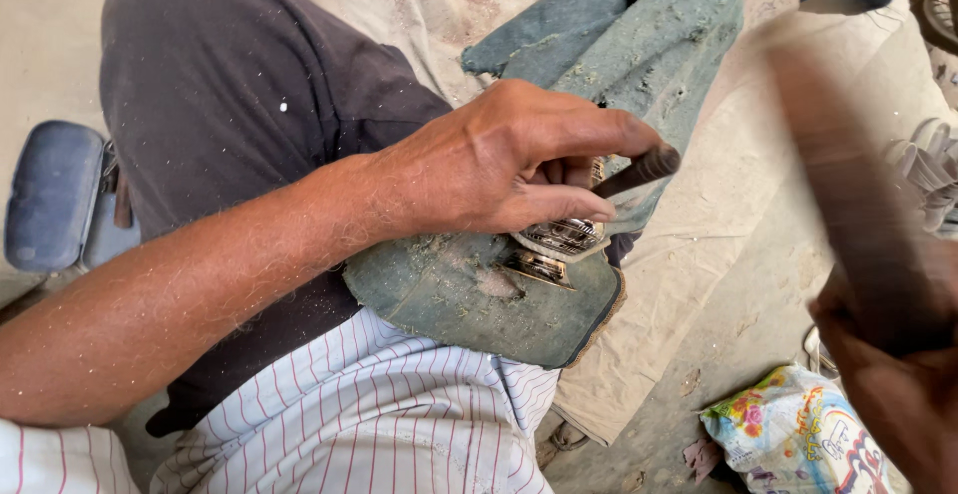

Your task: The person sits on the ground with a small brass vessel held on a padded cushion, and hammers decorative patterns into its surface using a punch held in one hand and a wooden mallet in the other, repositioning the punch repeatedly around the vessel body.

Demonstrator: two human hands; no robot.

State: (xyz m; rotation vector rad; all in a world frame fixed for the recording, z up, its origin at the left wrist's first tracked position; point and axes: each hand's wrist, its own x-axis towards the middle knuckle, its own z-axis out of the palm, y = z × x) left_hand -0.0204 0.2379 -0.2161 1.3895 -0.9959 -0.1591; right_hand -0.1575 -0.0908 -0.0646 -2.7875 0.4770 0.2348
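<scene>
Left hand point(509, 160) closed round a dark chisel-like tool point(639, 171), tip angled down onto a small carved piece with a silvery, patterned face point(561, 237); piece resting on a dusty green cloth pad point(469, 299) draped over the thigh, near the scene's middle. Right hand point(893, 374) at the near right edge, gripping a blurred wooden mallet or stick point(848, 215) raised over the work; exact finger closure hard to read through the blur. Piece probably hard and rigid, small, light, apt to skid under a blow; best pinned from the sides by fingertips, clear of the carved face. Pad soft, gritty with shavings, likely giving some hold. Beneath: pale canvas sheet point(699, 225) on dusty ground; blue case point(55, 195) far left; printed plastic bag point(798, 434) near right.
</scene>
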